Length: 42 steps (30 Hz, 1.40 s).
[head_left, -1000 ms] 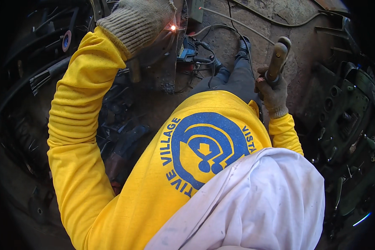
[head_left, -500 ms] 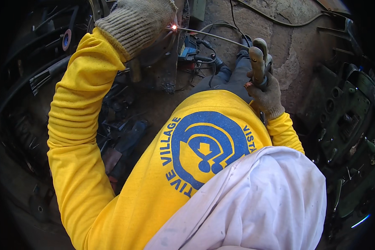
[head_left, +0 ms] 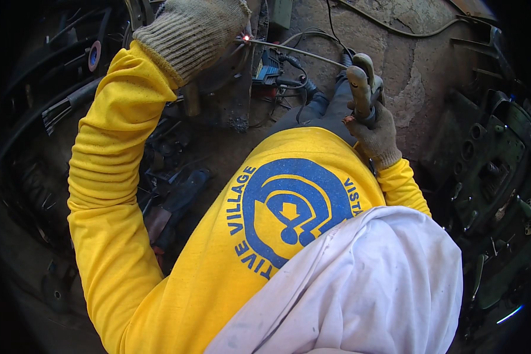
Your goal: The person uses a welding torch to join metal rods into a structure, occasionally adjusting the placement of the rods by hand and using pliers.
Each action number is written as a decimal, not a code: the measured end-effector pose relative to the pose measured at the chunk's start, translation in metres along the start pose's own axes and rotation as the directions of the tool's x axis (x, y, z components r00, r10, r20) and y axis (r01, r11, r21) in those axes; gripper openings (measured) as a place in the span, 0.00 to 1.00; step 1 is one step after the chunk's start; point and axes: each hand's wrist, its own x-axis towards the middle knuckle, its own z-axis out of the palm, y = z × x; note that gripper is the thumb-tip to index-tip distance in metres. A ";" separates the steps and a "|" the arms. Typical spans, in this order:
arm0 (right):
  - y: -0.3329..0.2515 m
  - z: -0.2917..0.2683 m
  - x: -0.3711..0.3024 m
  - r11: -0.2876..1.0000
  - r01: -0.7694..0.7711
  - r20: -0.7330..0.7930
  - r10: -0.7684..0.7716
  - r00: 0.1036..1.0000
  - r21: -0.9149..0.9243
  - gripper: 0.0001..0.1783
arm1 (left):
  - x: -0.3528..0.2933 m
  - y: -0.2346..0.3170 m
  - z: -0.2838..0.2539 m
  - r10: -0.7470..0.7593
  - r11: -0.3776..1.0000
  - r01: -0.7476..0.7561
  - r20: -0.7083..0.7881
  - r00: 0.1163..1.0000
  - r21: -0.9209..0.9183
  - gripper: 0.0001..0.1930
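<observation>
Gripping the rod holder, the right hand is closed around its handle, and the thin rod extends from the holder toward the left hand. The rod's far end meets a small bright glow just beside the left glove, near the edge of a dark metal plate. This edge runs below and to the right of the left hand, while a blue device sits between the hands, close to the plate. Beyond and to the right of the right hand, the floor spreads widely, until the dark metal parts bound it on the far right; a cable crosses it ahead. On the other side, metal clutter lies to the left of the left hand. The left arm reaches far forward, its glove showing the back and cuff; its fingers are hidden, so I cannot tell how open they are or what they hold. The right arm stays lower, with the forearm pointing forward.
</observation>
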 end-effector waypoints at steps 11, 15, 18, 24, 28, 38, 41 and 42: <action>0.000 0.003 0.000 1.000 -0.005 -0.027 0.005 1.000 -0.012 0.23 | 0.005 -0.001 -0.002 0.017 1.000 -0.017 -0.007 1.000 0.006 0.17; 0.001 0.002 0.000 1.000 -0.006 -0.013 0.006 1.000 -0.018 0.23 | 0.003 0.001 0.000 0.013 1.000 -0.013 -0.005 1.000 0.004 0.17; 0.002 0.002 0.001 1.000 0.017 -0.013 -0.017 1.000 -0.022 0.22 | 0.002 0.001 0.001 0.009 1.000 -0.009 -0.006 1.000 0.002 0.17; 0.001 0.002 0.001 1.000 -0.016 -0.001 0.016 1.000 0.015 0.21 | 0.003 0.001 0.000 0.001 1.000 -0.001 -0.014 1.000 0.001 0.17; -0.002 0.003 0.001 0.995 -0.004 -0.005 0.005 1.000 0.103 0.19 | 0.009 0.000 -0.001 0.013 1.000 -0.013 -0.035 0.999 0.005 0.17; 0.006 0.000 0.000 1.000 -0.021 -0.007 0.021 1.000 0.015 0.17 | 0.004 0.002 0.003 0.001 1.000 -0.001 -0.040 0.999 -0.003 0.17; 0.014 0.000 -0.004 0.985 0.051 -0.196 -0.019 0.980 0.162 0.17 | 0.008 0.001 0.002 0.003 1.000 -0.003 -0.047 0.999 0.003 0.17; 0.014 -0.002 -0.006 0.985 0.051 -0.202 -0.018 0.979 0.162 0.17 | 0.010 0.001 0.001 0.006 1.000 -0.006 -0.046 0.999 0.007 0.17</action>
